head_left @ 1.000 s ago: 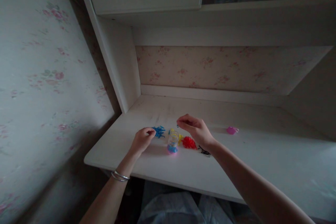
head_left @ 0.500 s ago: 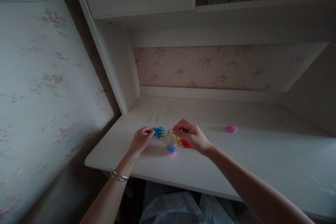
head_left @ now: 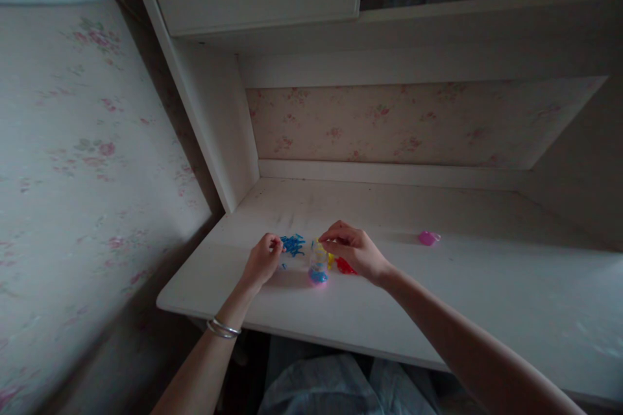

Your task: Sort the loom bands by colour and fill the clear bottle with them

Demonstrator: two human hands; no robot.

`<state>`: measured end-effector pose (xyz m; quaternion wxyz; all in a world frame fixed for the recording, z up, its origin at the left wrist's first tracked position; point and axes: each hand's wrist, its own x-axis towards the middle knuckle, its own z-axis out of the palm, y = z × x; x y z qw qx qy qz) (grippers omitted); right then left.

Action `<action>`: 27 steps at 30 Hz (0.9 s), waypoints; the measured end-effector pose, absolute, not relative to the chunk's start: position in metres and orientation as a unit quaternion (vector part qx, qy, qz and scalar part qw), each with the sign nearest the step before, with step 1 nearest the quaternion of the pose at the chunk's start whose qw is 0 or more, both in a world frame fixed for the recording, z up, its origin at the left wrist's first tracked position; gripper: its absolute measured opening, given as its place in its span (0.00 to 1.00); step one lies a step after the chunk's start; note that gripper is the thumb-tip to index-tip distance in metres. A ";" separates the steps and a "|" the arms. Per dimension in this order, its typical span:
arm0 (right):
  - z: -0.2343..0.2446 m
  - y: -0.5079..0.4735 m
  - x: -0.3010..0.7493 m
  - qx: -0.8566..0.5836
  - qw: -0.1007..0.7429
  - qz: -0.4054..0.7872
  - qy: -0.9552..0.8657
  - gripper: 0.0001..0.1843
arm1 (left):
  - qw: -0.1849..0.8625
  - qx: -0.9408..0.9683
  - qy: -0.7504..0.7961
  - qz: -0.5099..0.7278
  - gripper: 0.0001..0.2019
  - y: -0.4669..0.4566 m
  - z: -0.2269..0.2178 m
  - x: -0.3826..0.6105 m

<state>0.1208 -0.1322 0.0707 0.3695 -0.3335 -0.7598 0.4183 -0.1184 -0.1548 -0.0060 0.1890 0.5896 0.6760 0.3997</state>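
Over white desk (head_left: 341, 321), floral wallpaper (head_left: 379, 123) behind: left hand (head_left: 261, 262), right hand (head_left: 357, 253) pinched, contents unclear.

blue pieces (head_left: 294, 245), red pile (head_left: 345, 266), yellow pieces (head_left: 331, 261) lower centre, pink item (head_left: 429, 238) lower right, white desk (head_left: 477, 259), pink-flowered wallpaper (head_left: 97, 194) left

Plastic jar (head_left: 318, 267), shiny metal bangles (head_left: 226, 328)
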 end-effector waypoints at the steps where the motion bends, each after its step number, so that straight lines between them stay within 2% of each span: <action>1: 0.070 -0.132 0.121 -0.336 0.371 0.421 -0.756 0.09 | 0.182 0.589 0.678 0.401 0.09 -0.155 -0.006 -0.118; 6: 0.067 -0.124 0.122 -0.351 0.401 0.436 -0.725 0.09 | 0.155 0.581 0.690 0.403 0.11 -0.156 0.004 -0.115; 12: 0.045 -0.100 0.125 -0.403 0.413 0.460 -0.675 0.11 | 0.237 0.571 0.620 0.483 0.15 -0.178 0.052 -0.091; 15: 0.031 -0.084 0.122 -0.413 0.376 0.408 -0.722 0.12 | 0.263 0.602 0.572 0.491 0.14 -0.190 0.081 -0.073; 18: 0.025 -0.066 0.113 -0.400 0.290 0.314 -0.811 0.12 | 0.237 0.653 0.548 0.466 0.12 -0.195 0.097 -0.060; 21: 0.026 -0.050 0.102 -0.381 0.237 0.247 -0.859 0.12 | 0.207 0.684 0.553 0.429 0.10 -0.193 0.098 -0.056; 27: 0.032 -0.040 0.081 -0.355 0.203 0.207 -0.889 0.12 | 0.184 0.705 0.558 0.397 0.09 -0.187 0.090 -0.056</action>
